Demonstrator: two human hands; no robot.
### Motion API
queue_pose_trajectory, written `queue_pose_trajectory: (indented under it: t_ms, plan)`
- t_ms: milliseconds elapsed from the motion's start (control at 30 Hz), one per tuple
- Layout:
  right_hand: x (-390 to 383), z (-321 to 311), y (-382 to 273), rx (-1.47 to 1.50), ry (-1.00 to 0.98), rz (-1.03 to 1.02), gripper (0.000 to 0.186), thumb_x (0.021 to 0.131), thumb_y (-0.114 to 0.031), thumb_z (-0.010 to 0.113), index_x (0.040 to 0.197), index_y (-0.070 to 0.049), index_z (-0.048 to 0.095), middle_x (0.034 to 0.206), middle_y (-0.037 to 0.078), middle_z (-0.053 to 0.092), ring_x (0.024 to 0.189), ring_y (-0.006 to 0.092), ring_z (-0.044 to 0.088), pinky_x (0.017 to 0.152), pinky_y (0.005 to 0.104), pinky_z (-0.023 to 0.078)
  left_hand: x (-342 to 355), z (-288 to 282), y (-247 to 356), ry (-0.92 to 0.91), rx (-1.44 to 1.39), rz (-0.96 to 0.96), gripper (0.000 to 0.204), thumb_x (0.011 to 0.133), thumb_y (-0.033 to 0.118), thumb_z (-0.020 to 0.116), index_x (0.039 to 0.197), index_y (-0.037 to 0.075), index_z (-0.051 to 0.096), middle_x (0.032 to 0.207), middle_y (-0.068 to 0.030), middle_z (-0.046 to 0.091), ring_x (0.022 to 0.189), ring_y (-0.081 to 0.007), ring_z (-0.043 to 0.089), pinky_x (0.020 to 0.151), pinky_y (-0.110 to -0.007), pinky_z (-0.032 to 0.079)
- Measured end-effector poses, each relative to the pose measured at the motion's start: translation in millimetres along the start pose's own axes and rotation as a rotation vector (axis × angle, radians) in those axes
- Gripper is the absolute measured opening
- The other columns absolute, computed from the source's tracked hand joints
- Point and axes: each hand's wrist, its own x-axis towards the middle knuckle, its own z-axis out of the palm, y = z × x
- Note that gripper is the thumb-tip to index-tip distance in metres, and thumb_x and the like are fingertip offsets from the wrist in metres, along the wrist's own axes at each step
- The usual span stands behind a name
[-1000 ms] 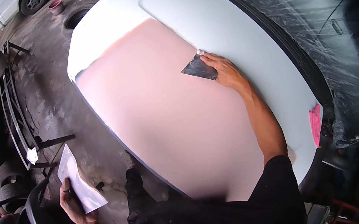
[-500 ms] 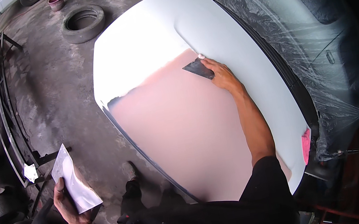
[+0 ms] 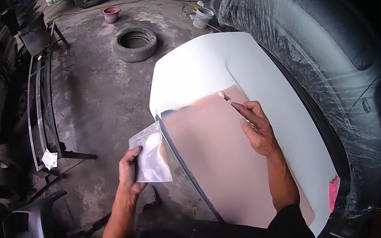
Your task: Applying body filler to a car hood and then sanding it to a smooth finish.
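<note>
A broad white car hood (image 3: 261,57) fills the middle of the frame, its curved metal skin smooth and matte, with a large dull pinkish patch of filler (image 3: 216,155) spread over its lower centre. The right hand (image 3: 255,128) is closed around a thin dark spreader (image 3: 242,113), its blade edge tilted down onto the top of the pink patch. The left hand (image 3: 131,171), at the hood's left edge, grips a flat pale mixing board (image 3: 151,158), greyish and smeared. On the rough concrete at upper centre lies a worn rubber tyre (image 3: 135,43). Crinkled clear plastic sheeting (image 3: 319,47) drapes a car at right.
</note>
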Motion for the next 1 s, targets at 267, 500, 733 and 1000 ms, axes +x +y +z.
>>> queue_pose_trajectory:
  t_ms: [267,500,733,1000]
  plan:
    - [-121,39,-68,1.152,0.045,0.368,0.058,0.082,0.001,0.056,0.137,-0.003,0.037,0.119,0.015,0.056,0.112,0.0265,0.056,0.099,0.0453,0.044,-61,61,-102,-0.28,-0.205,-0.164,0.042,0.09,0.019,0.055,0.124,-0.005,0.048,0.109,-0.0192,0.063,0.093,-0.0291,0.066,0.086,-0.043,0.055]
    - [-231,42,-62,1.271,0.024,0.487,0.056,0.075,-0.001,0.057,0.13,0.0,0.043,0.114,0.014,0.058,0.104,0.0253,0.059,0.089,0.0363,0.05,-169,28,-150,-0.236,-0.061,0.052,0.048,0.089,0.017,0.054,0.132,0.0,0.041,0.119,-0.0176,0.058,0.103,-0.0284,0.063,0.092,-0.042,0.052]
    - [-320,27,-85,0.969,-0.069,0.402,0.049,0.076,-0.003,0.059,0.125,0.001,0.052,0.116,0.01,0.059,0.111,0.0227,0.055,0.097,0.0339,0.042,-250,-8,-172,-0.061,0.122,0.292,0.044,0.086,0.012,0.058,0.126,-0.002,0.046,0.114,-0.0166,0.06,0.099,-0.0265,0.064,0.088,-0.038,0.054]
    - [-438,67,-133,0.279,0.175,0.255,0.034,0.094,-0.022,0.056,0.119,0.001,0.057,0.105,0.019,0.063,0.095,0.0289,0.061,0.085,0.0354,0.047,-310,-58,-215,0.059,0.03,0.198,0.04,0.086,0.016,0.058,0.119,-0.005,0.052,0.103,-0.0166,0.065,0.087,-0.0275,0.068,0.077,-0.039,0.058]
